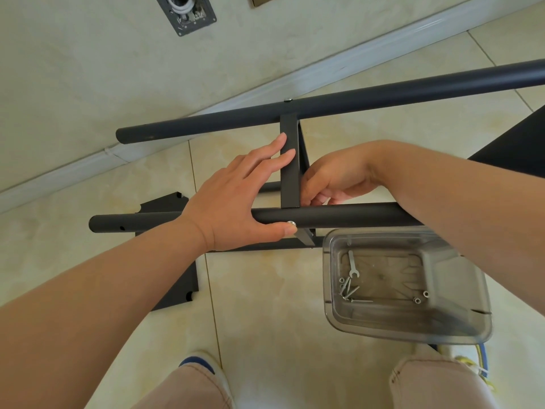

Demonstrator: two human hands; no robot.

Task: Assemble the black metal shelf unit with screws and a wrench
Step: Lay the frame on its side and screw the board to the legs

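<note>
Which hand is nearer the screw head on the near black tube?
Left. The left hand has its thumb tip touching the screw head; the right hand is behind the near tube, beside the crossbar.

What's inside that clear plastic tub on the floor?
The clear tub holds a small silver wrench, a few loose screws and some nuts. The right forearm crosses above its far corner, hiding whatever lies there.
</note>
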